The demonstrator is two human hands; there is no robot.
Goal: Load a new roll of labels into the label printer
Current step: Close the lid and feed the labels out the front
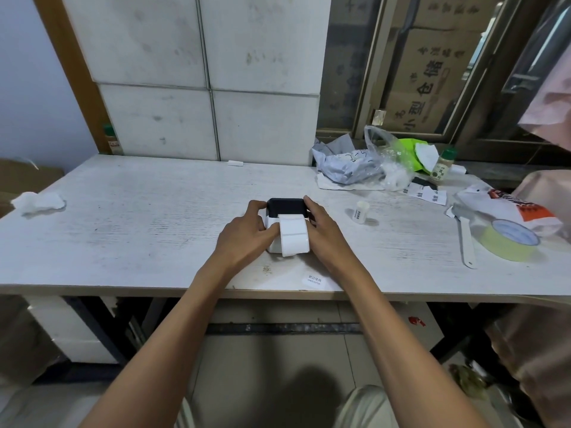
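A small label printer (pixel 285 208) with a black top and a white body sits near the middle of the white table (pixel 139 230). A strip of white labels (pixel 293 236) comes out of its slot and hangs over the front toward me. My left hand (pixel 247 234) grips the printer's left side, thumb against the label strip. My right hand (pixel 323 230) clasps the right side, fingers on the black top's edge. The roll inside is hidden.
A small empty label core (pixel 361 212) stands right of the printer. Farther right lie a roll of yellowish tape (pixel 509 240), a white plastic tool (pixel 466 242), bags (pixel 364 163) and a small bottle (pixel 442 165). A crumpled tissue (pixel 38 203) lies at the left. A loose "welcome" label (pixel 314 281) lies near the front edge.
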